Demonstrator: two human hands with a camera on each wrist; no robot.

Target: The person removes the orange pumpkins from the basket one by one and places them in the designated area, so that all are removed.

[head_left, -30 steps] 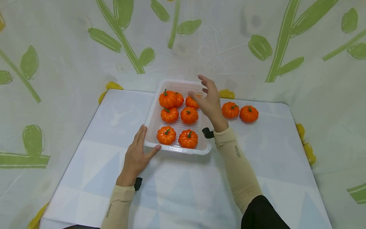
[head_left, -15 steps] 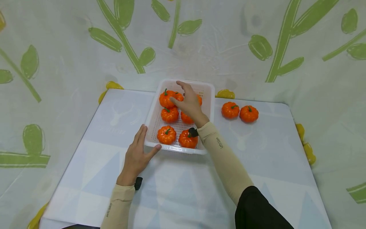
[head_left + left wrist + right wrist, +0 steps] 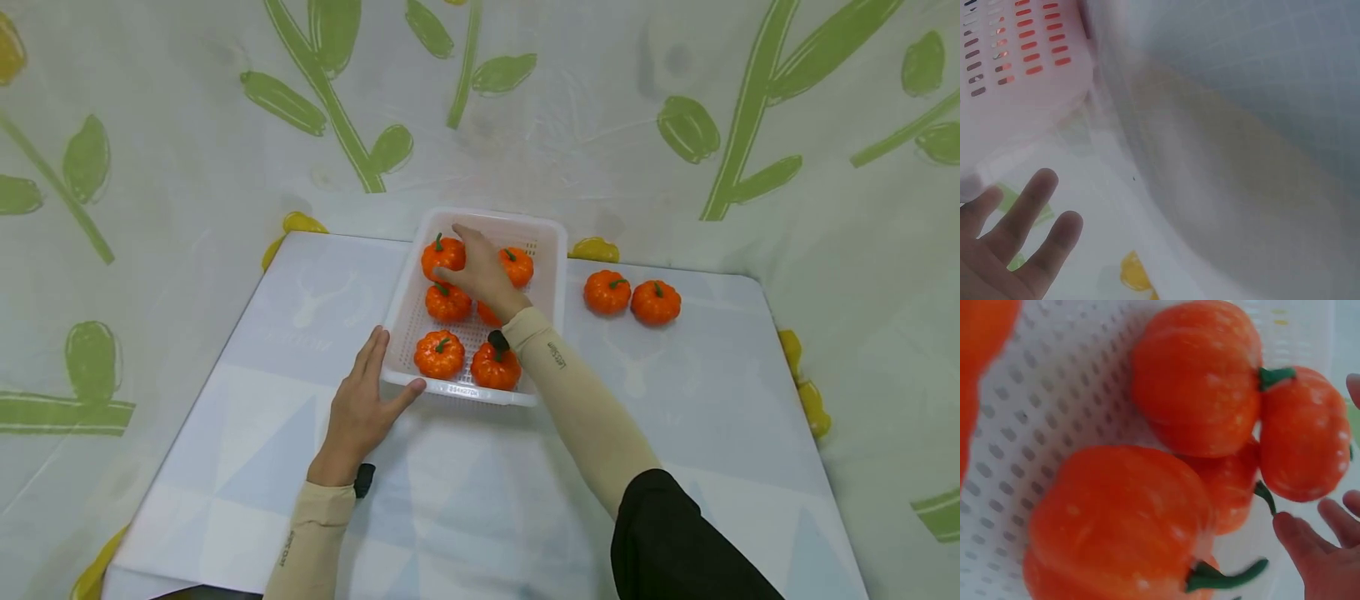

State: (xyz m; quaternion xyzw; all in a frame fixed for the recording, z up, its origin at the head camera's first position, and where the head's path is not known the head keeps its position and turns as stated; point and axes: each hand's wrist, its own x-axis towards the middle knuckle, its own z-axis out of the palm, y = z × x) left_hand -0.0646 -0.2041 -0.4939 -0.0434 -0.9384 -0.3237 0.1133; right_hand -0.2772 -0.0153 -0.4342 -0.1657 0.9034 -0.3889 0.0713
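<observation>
A white perforated plastic basket (image 3: 550, 279) holds several small orange pumpkins with green stems. My left hand (image 3: 358, 417) rests at its near left corner, fingers extended along the side and thumb at the front rim. The left wrist view shows those spread fingers (image 3: 1035, 206) below the basket wall. My right hand (image 3: 483, 271) reaches down inside, thumb and index finger spread apart beside the far left pumpkin (image 3: 441, 256). In the right wrist view, a fingertip of the right hand (image 3: 1329, 550) is right at a thin green stem (image 3: 1265, 495); part of that pumpkin is hidden behind others.
Two more pumpkins, one (image 3: 607, 292) beside the other (image 3: 656, 302), sit on the table to the right of the basket. The pale patterned table (image 3: 270, 433) extends on both sides. A leaf-printed curtain (image 3: 570, 125) stands behind its far edge.
My right hand has moved left from the basket's right side and lowered toward the far left pumpkins. The left hand stays in place, and the pumpkins have not visibly moved.
</observation>
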